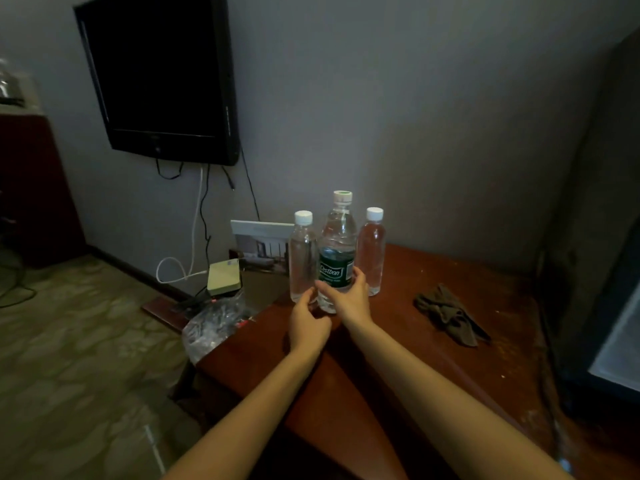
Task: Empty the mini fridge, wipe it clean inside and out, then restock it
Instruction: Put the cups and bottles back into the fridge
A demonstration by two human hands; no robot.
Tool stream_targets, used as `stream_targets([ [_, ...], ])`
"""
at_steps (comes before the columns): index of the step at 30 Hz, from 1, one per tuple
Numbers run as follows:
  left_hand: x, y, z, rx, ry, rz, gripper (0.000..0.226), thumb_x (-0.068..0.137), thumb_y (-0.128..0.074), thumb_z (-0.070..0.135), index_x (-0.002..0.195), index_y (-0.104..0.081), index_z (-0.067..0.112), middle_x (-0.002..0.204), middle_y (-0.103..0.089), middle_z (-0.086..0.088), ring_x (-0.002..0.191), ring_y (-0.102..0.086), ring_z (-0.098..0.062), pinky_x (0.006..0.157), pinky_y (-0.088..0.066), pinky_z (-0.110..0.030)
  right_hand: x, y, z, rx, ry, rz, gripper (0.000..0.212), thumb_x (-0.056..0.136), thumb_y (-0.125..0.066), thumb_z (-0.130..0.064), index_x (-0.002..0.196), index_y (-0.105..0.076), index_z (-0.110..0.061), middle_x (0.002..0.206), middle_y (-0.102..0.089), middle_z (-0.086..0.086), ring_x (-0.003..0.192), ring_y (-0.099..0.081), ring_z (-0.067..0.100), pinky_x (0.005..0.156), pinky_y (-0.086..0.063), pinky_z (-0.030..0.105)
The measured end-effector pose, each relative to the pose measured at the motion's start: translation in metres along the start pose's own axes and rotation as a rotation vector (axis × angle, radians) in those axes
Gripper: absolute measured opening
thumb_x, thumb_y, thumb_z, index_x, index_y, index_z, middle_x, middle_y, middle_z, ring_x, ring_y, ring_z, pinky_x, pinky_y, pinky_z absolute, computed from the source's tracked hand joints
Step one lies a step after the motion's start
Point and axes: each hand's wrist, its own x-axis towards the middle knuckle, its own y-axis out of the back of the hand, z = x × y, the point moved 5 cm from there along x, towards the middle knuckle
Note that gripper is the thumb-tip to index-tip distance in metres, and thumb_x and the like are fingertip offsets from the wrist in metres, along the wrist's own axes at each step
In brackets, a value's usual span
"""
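Three clear water bottles stand together at the far side of the wooden table (485,271). My right hand (349,294) grips the tall middle bottle (337,237) at its green label. My left hand (308,317) is at the base of the small white-capped bottle (302,258) on the left, fingers curled against it. Another small bottle (371,251) stands untouched to the right. A crumpled brown cloth (446,315) lies on the table to the right of my hands. The dark mini fridge (595,237) stands at the right edge, a pale panel (620,341) low on it.
A black TV (162,74) hangs on the wall with cables dangling below. Behind the bottles leans a photo card (263,247). A pale box (224,276) and a clear plastic bag (214,323) sit on a lower ledge left of the table. Patterned carpet covers the floor.
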Motion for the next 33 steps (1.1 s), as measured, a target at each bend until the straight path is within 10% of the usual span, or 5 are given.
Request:
stream_targets([
  [13, 0.002, -0.004, 0.005, -0.008, -0.087, 0.123, 0.06, 0.082, -0.068, 0.002, 0.137, -0.049, 0.017, 0.129, -0.058, -0.007, 0.119, -0.055, -0.023, 0.097, -0.049, -0.039, 0.007, 0.007, -0.001, -0.172, 0.079, 0.015, 0.066, 0.074, -0.08, -0.037, 0.127, -0.045, -0.019, 0.125, -0.06, 0.001, 0.108, -0.061, 0.018, 0.093, -0.05, 0.04],
  [33, -0.092, -0.037, 0.041, -0.115, -0.246, -0.209, 0.07, 0.077, -0.074, -0.004, 0.138, -0.047, 0.017, 0.128, -0.06, 0.003, 0.113, -0.056, -0.005, 0.074, -0.047, -0.006, -0.081, 0.109, -0.011, -0.15, 0.161, 0.106, 0.053, 0.07, -0.08, -0.047, 0.115, -0.055, -0.037, 0.107, -0.067, -0.015, 0.098, -0.063, 0.008, 0.089, -0.054, 0.04],
])
